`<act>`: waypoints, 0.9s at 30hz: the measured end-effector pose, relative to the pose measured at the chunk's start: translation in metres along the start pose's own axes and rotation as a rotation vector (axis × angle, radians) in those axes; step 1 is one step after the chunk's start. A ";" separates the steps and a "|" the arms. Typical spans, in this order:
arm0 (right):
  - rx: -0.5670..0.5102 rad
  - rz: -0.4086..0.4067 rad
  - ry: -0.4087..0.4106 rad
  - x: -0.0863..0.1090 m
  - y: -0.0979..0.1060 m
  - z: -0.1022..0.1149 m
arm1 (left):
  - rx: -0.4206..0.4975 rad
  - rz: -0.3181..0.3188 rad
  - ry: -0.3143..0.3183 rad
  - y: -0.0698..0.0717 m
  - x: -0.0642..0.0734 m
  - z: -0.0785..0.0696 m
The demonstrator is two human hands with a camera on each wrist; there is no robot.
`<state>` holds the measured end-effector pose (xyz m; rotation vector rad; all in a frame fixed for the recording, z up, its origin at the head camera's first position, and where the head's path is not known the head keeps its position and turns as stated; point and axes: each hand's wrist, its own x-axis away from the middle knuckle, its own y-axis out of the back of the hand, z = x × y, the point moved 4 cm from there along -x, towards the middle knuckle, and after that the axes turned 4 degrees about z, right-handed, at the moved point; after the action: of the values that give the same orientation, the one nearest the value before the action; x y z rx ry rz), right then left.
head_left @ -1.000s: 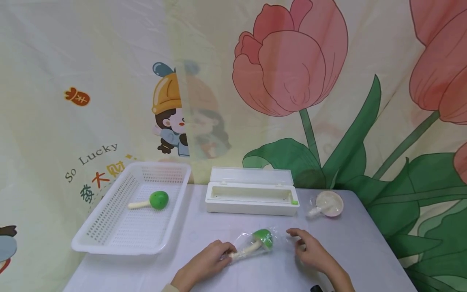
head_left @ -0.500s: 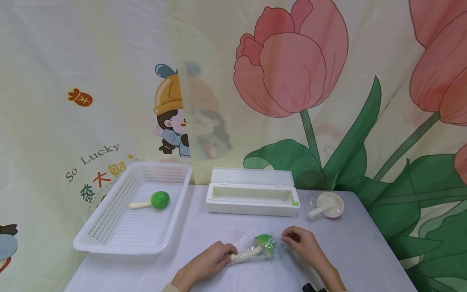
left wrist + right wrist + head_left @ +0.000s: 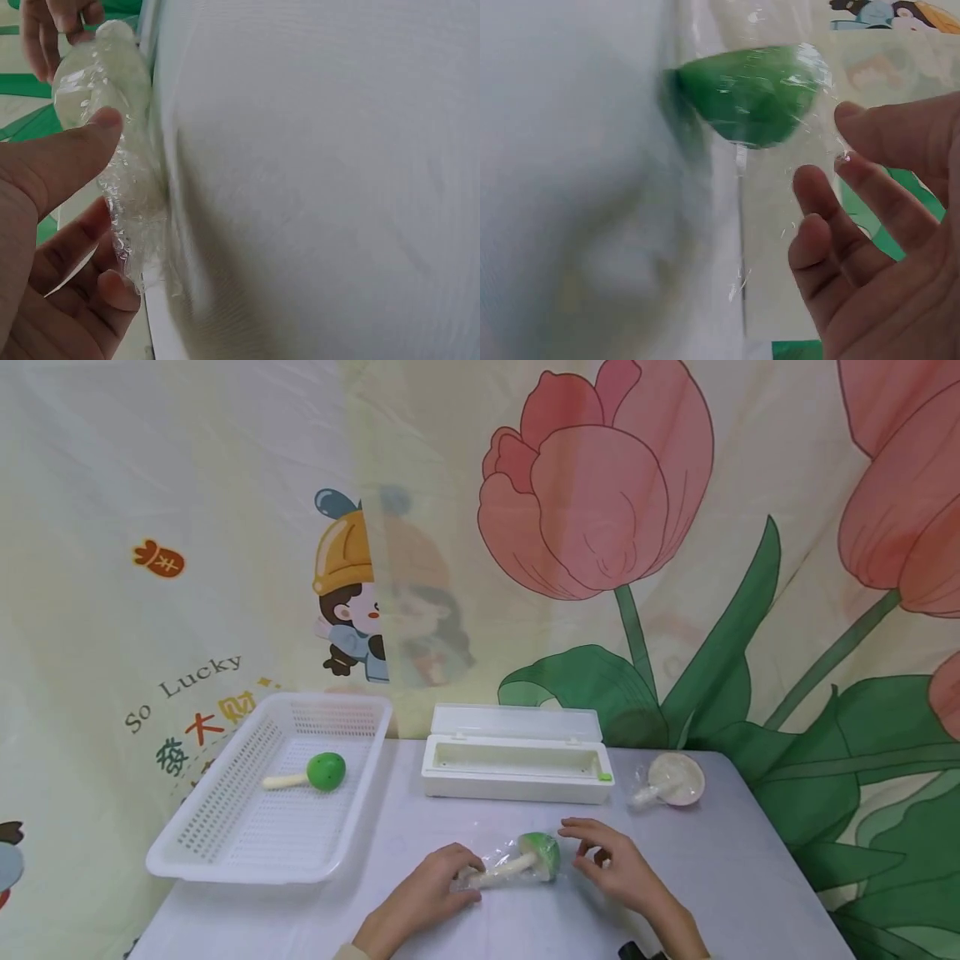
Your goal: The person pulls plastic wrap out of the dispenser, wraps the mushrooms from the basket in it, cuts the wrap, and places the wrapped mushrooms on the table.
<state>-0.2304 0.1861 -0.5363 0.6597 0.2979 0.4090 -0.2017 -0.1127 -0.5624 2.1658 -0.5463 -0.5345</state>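
Note:
A toy mushroom (image 3: 536, 857) with a green cap and pale stem lies at the front of the table, wrapped in clear plastic film. My left hand (image 3: 435, 885) holds the stem end, and the left wrist view has its thumb (image 3: 105, 124) on the film with fingers on the far side. Just right of the cap is my right hand (image 3: 615, 864). In the right wrist view its fingers are parted and loosely bent, with the fingertips near the edge of the film around the green cap (image 3: 754, 94). Whether they touch the film, I cannot tell.
To the left stands a white perforated basket (image 3: 348, 835) with an unwrapped green toy mushroom (image 3: 326, 772) inside. A long white box (image 3: 517, 787), lid raised, sits at the back. A film-wrapped pale mushroom (image 3: 677, 778) lies back right. A printed curtain hangs behind.
My right hand has come left to the cap, and its fingers have spread after being closer together. The loose film right of the cap now lies closer around it. My left hand stays at the stem.

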 end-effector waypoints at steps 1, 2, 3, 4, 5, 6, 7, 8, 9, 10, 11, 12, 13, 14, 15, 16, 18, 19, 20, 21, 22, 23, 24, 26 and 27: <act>-0.004 0.036 0.011 -0.002 -0.003 -0.001 | 0.024 0.016 0.012 -0.001 -0.001 0.001; -0.004 0.066 0.008 -0.004 -0.007 -0.003 | 0.040 0.032 0.021 -0.002 -0.001 0.002; -0.004 0.092 -0.007 -0.005 -0.011 -0.005 | 0.054 0.046 0.030 -0.003 -0.001 0.002; -0.002 0.113 -0.028 -0.007 -0.014 -0.007 | 0.060 0.055 0.040 -0.004 -0.002 0.003; -0.003 0.130 -0.050 -0.008 -0.018 -0.010 | 0.062 0.059 0.050 -0.005 -0.003 0.004; -0.007 0.140 -0.069 -0.010 -0.020 -0.012 | 0.065 0.063 0.065 -0.006 -0.003 0.005; -0.008 0.143 -0.087 -0.011 -0.023 -0.013 | 0.070 0.062 0.070 -0.006 -0.004 0.006; -0.002 0.142 -0.103 -0.012 -0.025 -0.015 | 0.075 0.059 0.072 -0.006 -0.005 0.006; 0.001 0.138 -0.116 -0.014 -0.026 -0.016 | 0.083 0.055 0.072 -0.005 -0.005 0.006; 0.010 0.128 -0.125 -0.015 -0.028 -0.017 | 0.088 0.051 0.068 -0.005 -0.006 0.006; 0.017 0.119 -0.127 -0.016 -0.028 -0.017 | 0.091 0.052 0.066 -0.004 -0.006 0.006; 0.032 0.113 -0.130 -0.017 -0.029 -0.017 | 0.097 0.054 0.061 -0.004 -0.006 0.006; 0.045 0.108 -0.132 -0.018 -0.029 -0.017 | 0.104 0.057 0.059 -0.003 -0.006 0.005; 0.057 0.106 -0.134 -0.018 -0.029 -0.018 | 0.114 0.061 0.064 -0.003 -0.006 0.006; 0.070 0.104 -0.132 -0.019 -0.028 -0.018 | 0.120 0.066 0.074 -0.003 -0.006 0.007; 0.082 0.104 -0.129 -0.018 -0.028 -0.018 | 0.127 0.072 0.086 -0.003 -0.006 0.008; 0.095 0.109 -0.127 -0.017 -0.026 -0.018 | 0.144 0.081 0.109 -0.003 -0.006 0.011; 0.094 0.107 -0.127 -0.016 -0.025 -0.017 | 0.154 0.086 0.122 -0.003 -0.006 0.012; 0.098 0.105 -0.130 -0.016 -0.024 -0.018 | 0.161 0.092 0.133 -0.003 -0.006 0.013; 0.092 0.102 -0.136 -0.015 -0.023 -0.018 | 0.165 0.097 0.140 -0.003 -0.006 0.014; 0.085 0.099 -0.145 -0.014 -0.021 -0.019 | 0.170 0.101 0.149 -0.002 -0.006 0.014; 0.080 0.096 -0.154 -0.014 -0.021 -0.019 | 0.170 0.102 0.157 -0.001 -0.007 0.015; 0.075 0.089 -0.163 -0.014 -0.020 -0.020 | 0.160 0.099 0.165 0.000 -0.007 0.015; 0.065 0.067 -0.178 -0.014 -0.019 -0.022 | 0.098 0.071 0.178 0.002 -0.008 0.014; 0.061 0.049 -0.182 -0.015 -0.019 -0.022 | 0.062 0.048 0.184 0.004 -0.009 0.014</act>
<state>-0.2466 0.1774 -0.5630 0.7601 0.1214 0.3847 -0.2171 -0.1188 -0.5653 2.2268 -0.5180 -0.2925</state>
